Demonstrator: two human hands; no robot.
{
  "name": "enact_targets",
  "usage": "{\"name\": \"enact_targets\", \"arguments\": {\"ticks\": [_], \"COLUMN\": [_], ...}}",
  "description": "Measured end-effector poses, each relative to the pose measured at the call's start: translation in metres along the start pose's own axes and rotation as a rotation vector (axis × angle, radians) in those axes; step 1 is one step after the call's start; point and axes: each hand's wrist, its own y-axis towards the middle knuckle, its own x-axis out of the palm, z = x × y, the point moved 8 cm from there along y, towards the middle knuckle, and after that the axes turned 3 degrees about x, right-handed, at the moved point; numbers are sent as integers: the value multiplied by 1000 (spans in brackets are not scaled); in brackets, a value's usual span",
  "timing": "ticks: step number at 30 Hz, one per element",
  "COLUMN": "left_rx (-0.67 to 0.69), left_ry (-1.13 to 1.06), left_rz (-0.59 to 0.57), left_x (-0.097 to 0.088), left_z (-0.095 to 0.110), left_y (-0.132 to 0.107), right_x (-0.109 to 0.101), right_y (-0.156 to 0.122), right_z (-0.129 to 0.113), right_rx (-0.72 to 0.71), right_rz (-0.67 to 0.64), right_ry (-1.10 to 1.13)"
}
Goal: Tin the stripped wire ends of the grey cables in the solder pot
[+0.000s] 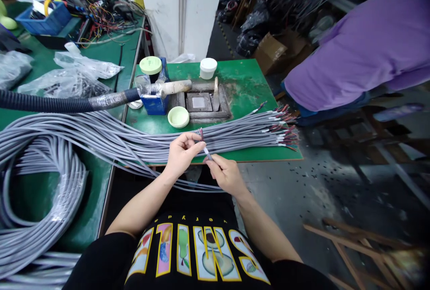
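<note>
Between my two hands is the end of one grey multi-core cable (208,155), with a white band near its tip and thin coloured wires (201,134) fanning out. My left hand (183,151) pinches it at the wires, thumb and fingers closed. Just below and to the right, my right hand (225,171) grips the grey jacket. Behind my hands lies a thick bundle of grey cables (242,135) across the green table. Its stripped ends (285,133), red and dark wires with white bands, point right.
Beyond the bundle sit a solder pot (198,102) with a scraper (216,97), a pale green dish (178,117) and a white tub (208,68). A ribbed extraction hose (67,101) comes from the left. Coiled cables (63,191) cover the left table. A person in purple (352,39) stands right.
</note>
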Motion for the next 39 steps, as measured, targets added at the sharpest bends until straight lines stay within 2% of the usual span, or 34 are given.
{"name": "enact_targets", "arguments": {"ticks": [8, 14, 23, 32, 39], "left_rx": [-15, 26, 13, -112, -183], "left_ry": [-122, -21, -38, -365, -506], "left_rz": [57, 54, 43, 12, -39], "left_x": [2, 1, -3, 10, 19], "left_z": [-5, 1, -1, -16, -19], "left_y": [-1, 1, 3, 1, -1], "right_x": [1, 0, 1, 1, 2], "right_y": [1, 1, 4, 3, 4], "right_z": [4, 2, -1, 0, 0], "right_rx": [1, -28, -45, 4, 6], "right_rz": [24, 66, 61, 50, 43], "right_ry": [-23, -79, -127, -6, 21]}}
